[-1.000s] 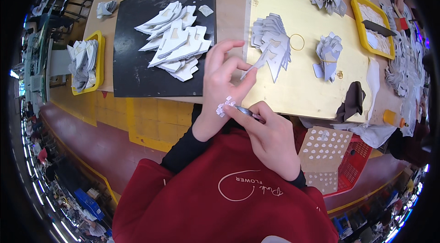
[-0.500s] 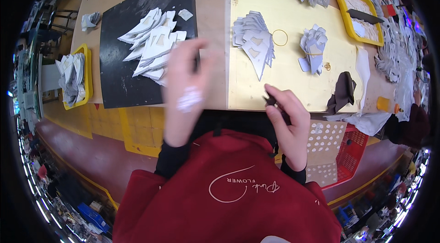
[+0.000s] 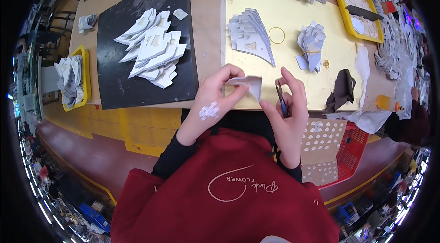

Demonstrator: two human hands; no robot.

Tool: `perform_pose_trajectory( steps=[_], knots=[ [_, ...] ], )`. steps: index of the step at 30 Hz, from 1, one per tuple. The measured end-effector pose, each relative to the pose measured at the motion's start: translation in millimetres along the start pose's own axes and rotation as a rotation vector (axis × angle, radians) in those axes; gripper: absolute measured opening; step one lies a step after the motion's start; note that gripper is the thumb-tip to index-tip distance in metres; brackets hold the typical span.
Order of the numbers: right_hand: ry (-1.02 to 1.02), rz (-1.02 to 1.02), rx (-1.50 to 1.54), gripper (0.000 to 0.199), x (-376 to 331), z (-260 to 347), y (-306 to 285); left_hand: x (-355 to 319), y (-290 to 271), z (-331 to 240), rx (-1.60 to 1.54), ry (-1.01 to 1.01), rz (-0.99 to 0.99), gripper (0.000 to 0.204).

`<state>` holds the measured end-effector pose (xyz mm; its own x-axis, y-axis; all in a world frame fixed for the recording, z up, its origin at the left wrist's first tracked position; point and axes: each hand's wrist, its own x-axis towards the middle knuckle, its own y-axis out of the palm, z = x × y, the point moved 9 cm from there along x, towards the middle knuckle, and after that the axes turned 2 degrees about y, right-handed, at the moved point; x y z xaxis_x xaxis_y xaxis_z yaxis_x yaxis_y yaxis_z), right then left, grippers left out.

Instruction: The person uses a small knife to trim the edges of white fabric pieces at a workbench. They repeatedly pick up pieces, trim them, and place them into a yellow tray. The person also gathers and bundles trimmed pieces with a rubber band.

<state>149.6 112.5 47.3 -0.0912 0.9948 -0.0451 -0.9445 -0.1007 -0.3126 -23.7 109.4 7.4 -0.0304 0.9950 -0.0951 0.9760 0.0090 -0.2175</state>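
the small white cut piece (image 3: 250, 86) is held up just in front of the person's chest, above the near edge of the bench (image 3: 208, 23), and it looks thin, light and easy to bend, so it is better to pinch it near one edge and not to squeeze the middle. the left hand (image 3: 213, 101) holds it between thumb and fingertips, wrist bent inward. the right hand (image 3: 286, 105) has its grip closed around small dark scissors (image 3: 280, 98), the blades just beside the piece.

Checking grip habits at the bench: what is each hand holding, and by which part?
Left hand pinches the white paper piece by its left edge. Right hand holds a dark slim tool along its shaft.
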Motion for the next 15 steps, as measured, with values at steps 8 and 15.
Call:
perform_pose_trajectory(
  steps=[8, 15],
  knots=[
    [0.065, 0.000, 0.546, 0.019, 1, 0, 14, -15, -2, -34, -0.075, 0.166, 0.046, 0.019],
    [0.498, 0.217, 1.033, 0.011, -5, -34, 48, -23, -13, -62, 0.088, 0.503, -0.133, 0.014]
  ],
)
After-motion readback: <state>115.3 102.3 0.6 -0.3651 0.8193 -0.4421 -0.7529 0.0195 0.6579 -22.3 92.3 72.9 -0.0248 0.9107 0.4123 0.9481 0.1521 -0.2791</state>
